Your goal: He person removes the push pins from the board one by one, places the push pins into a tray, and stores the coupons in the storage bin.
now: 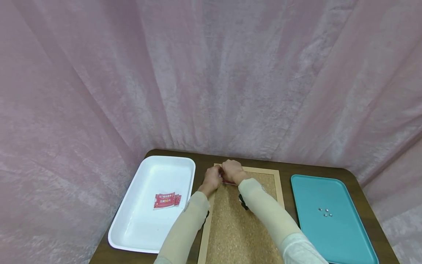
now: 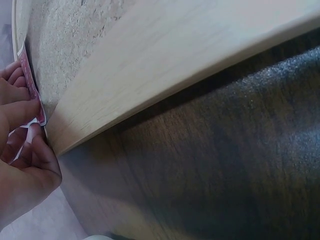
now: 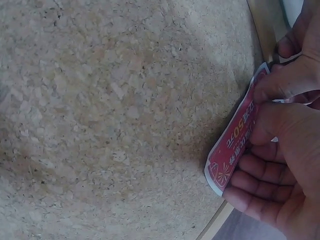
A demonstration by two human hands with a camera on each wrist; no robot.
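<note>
A red paper coupon point(image 3: 234, 142) with a white edge and yellow "50" sits at the far left corner of the wood-framed cork board point(image 1: 242, 227). My right hand point(image 1: 232, 170) pinches it, thumb on the printed face and fingers behind, as the right wrist view shows. At the coupon's left end, my left hand point(image 1: 212, 179) grips its edge between thumb and fingers. The paper bends up, tilted off the cork. Whether anything small lies between the fingertips is hidden.
Left of the board stands a white tray point(image 1: 132, 229) holding several red coupons point(image 1: 165, 200). A teal tray point(image 1: 343, 240) on the right carries several small shiny pieces point(image 1: 326, 212). Behind the dark wooden table point(image 1: 287, 169) hangs a pink curtain point(image 1: 230, 73).
</note>
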